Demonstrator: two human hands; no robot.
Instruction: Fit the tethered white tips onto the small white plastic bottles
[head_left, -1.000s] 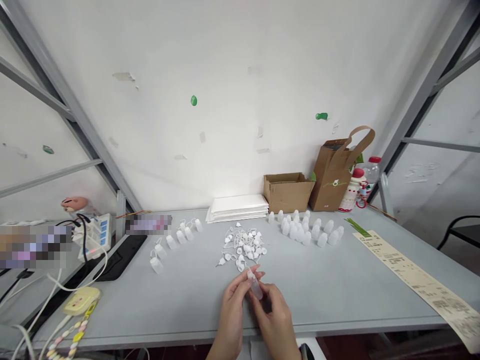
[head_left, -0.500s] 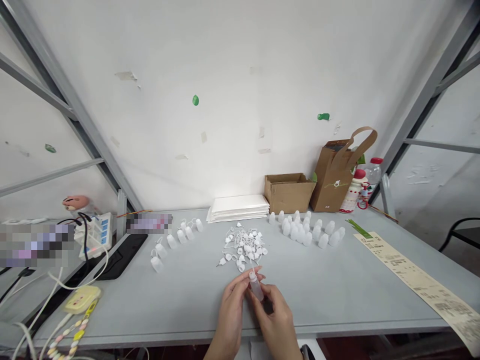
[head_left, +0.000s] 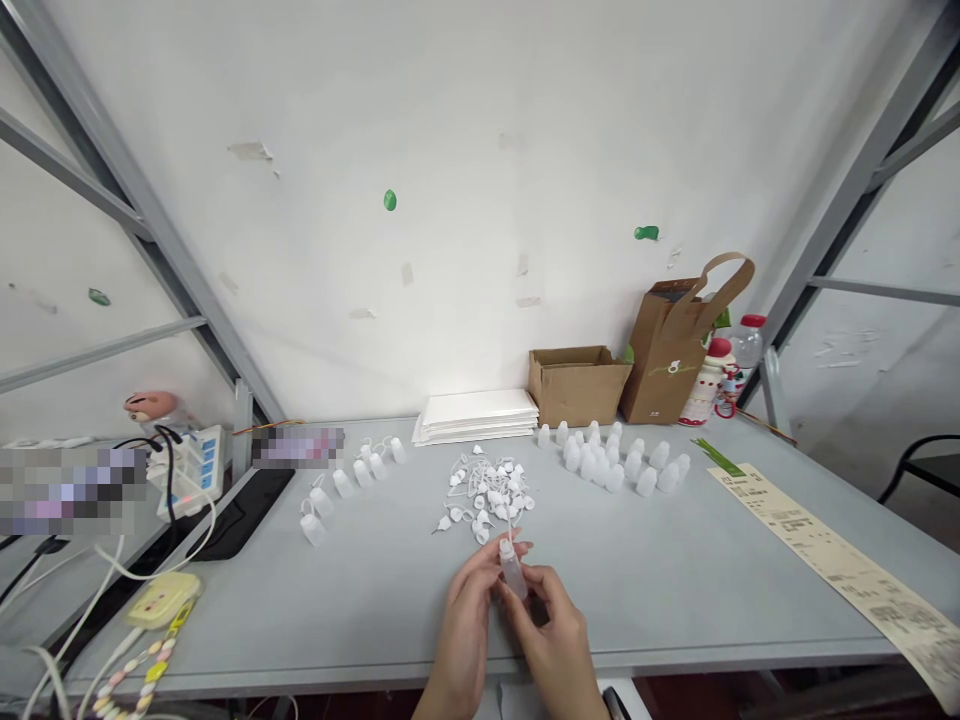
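Near the table's front edge, a small translucent plastic bottle point(head_left: 513, 573) is held tilted between my two hands. My left hand point(head_left: 474, 590) has its fingers closed around the neck end, where a thin white strap sticks up. Lower on the bottle's body, my right hand point(head_left: 551, 618) grips with thumb and fingers. Just beyond my fingertips lies a loose pile of white caps with looped straps point(head_left: 491, 490). Several bottles without straps point(head_left: 600, 462) stand to the right. On the left, several bottles with looped caps point(head_left: 364, 472) form a slanting row.
At the back stand a stack of white sheets point(head_left: 476, 415), an open cardboard box point(head_left: 577, 390) and a brown paper bag point(head_left: 664, 360). A long printed paper strip point(head_left: 817, 550) runs along the right. To the left are a black phone-like slab point(head_left: 244, 515), a power strip point(head_left: 199, 470) and cables.
Both hands and the bottle have shifted very slightly to the right. Their grip looks the same, and the caps and standing bottles have stayed in place.
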